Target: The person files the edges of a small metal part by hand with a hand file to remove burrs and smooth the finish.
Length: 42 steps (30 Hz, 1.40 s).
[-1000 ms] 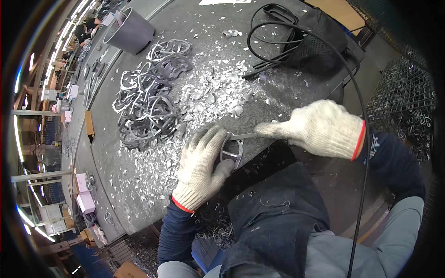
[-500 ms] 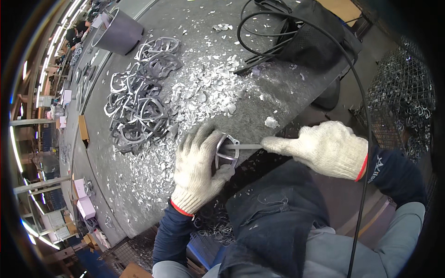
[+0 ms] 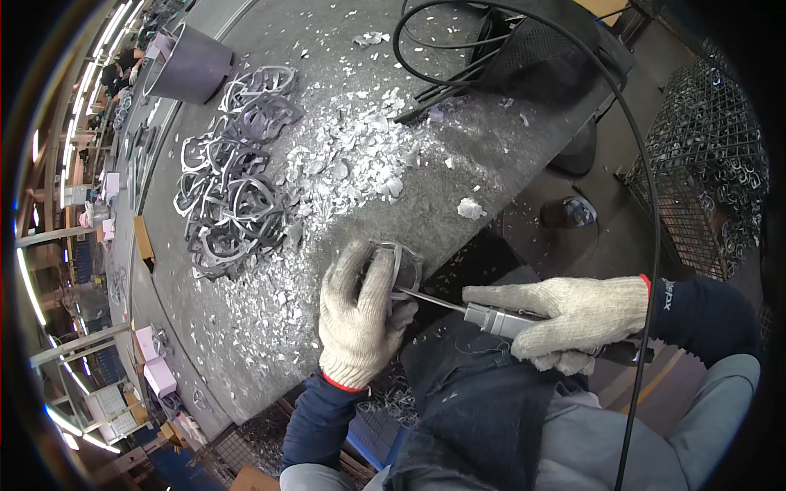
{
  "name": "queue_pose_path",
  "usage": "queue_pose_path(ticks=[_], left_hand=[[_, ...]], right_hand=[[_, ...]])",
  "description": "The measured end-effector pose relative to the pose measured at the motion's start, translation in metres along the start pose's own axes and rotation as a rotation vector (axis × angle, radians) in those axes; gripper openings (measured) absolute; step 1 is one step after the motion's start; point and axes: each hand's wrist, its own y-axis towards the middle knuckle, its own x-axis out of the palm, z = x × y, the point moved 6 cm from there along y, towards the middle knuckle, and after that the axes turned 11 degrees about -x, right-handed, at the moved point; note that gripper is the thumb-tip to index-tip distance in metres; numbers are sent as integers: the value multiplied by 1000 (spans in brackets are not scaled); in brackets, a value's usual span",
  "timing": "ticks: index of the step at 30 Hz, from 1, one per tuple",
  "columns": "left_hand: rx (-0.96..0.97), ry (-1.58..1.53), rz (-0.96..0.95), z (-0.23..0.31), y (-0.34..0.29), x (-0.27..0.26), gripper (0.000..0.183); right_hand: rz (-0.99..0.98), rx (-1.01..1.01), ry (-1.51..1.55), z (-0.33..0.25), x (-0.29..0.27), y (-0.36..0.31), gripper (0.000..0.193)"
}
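My left hand (image 3: 358, 315), in a white knit glove with a red cuff, grips a grey metal ring-shaped frame (image 3: 417, 260) at the workbench's near edge. My right hand (image 3: 565, 319), gloved alike, is wrapped around the grey body of a power file (image 3: 498, 320). The file's thin rod points left, and its tip reaches the frame beside my left fingers. Part of the tool's body is hidden by the right glove. A heap of similar metal frames (image 3: 237, 196) lies on the workbench (image 3: 426, 204), beyond my left hand.
Pale flakes (image 3: 344, 164) litter the workbench. A grey bucket (image 3: 190, 65) stands far left, and a dark mesh bag (image 3: 532, 61) at the back right. A black hose (image 3: 643, 164) loops down past my right wrist. Wire baskets of metal parts (image 3: 696, 172) stand at the right.
My right hand has moved lower and turned, so the tool's body now shows. The file slants where it lay level across the frame. The frame has been tilted in my left hand.
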Motion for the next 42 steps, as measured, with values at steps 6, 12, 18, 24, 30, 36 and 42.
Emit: queue_pose_path(ticks=[6,12,18,24,30,36,42], left_hand=[[6,27,20,1,-1,1,95],[6,-10,12,1,3,1,90],[-3,115,-45,5,17,-4,81],[-77,149,-156,6,26,-12,82],[-92,43,-29,-1,21,-1,94],[-55,-83,36,-22,13,6,91],[21,39,-46,-23,22,-1,90]], right_hand=[[-12,-55,97,9,9,-3,101],[204,-397,-847,3,-6,10,89],[519,-489,-1757,-10,-7,-12,81],[481,-377,-1744,-4,7,-7,88],[551,-465,-1745,-16,1,-12,84],[596,-449,-2002,-50,12,-19,66],[676,-764,-2306,-89,36,-18,41]])
